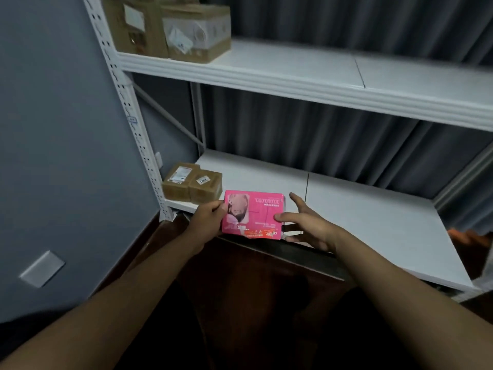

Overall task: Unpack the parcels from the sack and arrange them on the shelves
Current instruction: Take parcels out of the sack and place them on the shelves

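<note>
Pink parcel [253, 214] at front edge of lower shelf [373, 222], just right of two brown boxes [192, 185] parked in the left corner. Left hand [206, 218] pinching the parcel's left edge, thumb on top face, fingers underneath: likely carrying the weight while lining it up. Right hand [304, 225] spread, fingers straight, thumb tip touching the parcel's right edge; gripping nothing, probably steadying and squaring the side. Printing upside down from this view, so label side faces the shelf's back; orientation seemingly not a concern. Cannot tell whether underside already rests on the shelf board or hangs just above it. Upper shelf [293, 76] holding two taped cartons [170, 28], also packed into the left corner, suggesting a left-to-right fill order. Sack not in view. Judged step: setting down beside the brown boxes, release not yet done.
</note>
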